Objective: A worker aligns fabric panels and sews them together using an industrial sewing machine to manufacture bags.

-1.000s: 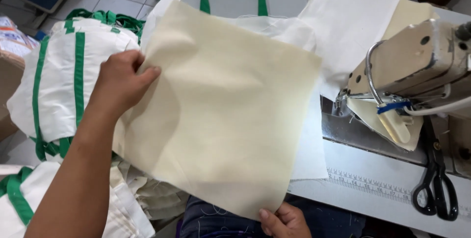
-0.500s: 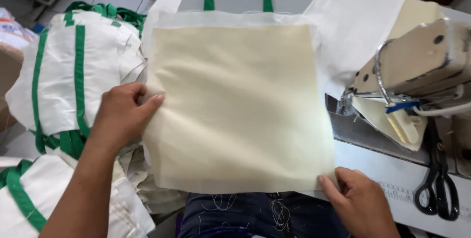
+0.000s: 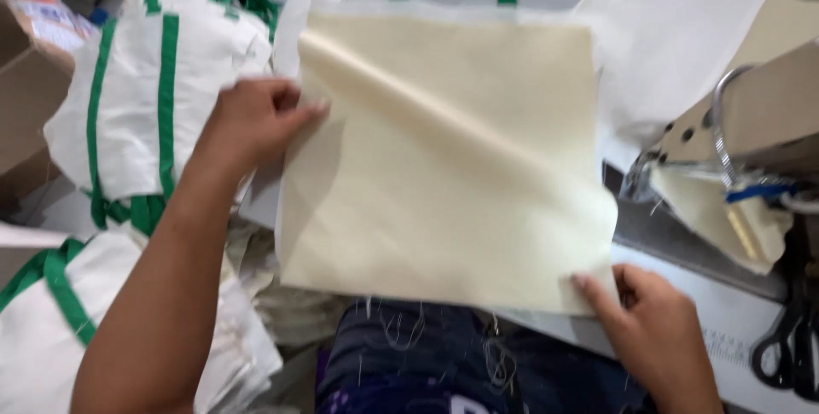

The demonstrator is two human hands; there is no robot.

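The square cream fabric panel (image 3: 444, 166) was held up in front of the person, just left of the sewing machine (image 3: 751, 132), and it lay over a white layer (image 3: 674, 38) whose edges showed above and to the right of it. A likely risk, as I judge it, was that the two layers would slip out of line, because the panel was gripped only at two opposite corners and a diagonal fold already ran across it from the upper left corner; a pull from one side alone could make it twist or wrinkle. The lower right corner was also close to the machine bed, so it might catch there. The left hand (image 3: 256, 119) was closed on the upper left edge of the panel, thumb on top and the fingers curled under the cloth, so how tightly it held cannot be told. The right hand (image 3: 653, 329) pinched the lower right corner between thumb and fingers, the other fingers half bent. Left of the panel lay a pile of white bags with green straps (image 3: 145, 115), and at the far right, below the machine, black scissors (image 3: 785, 346) rested on the table.
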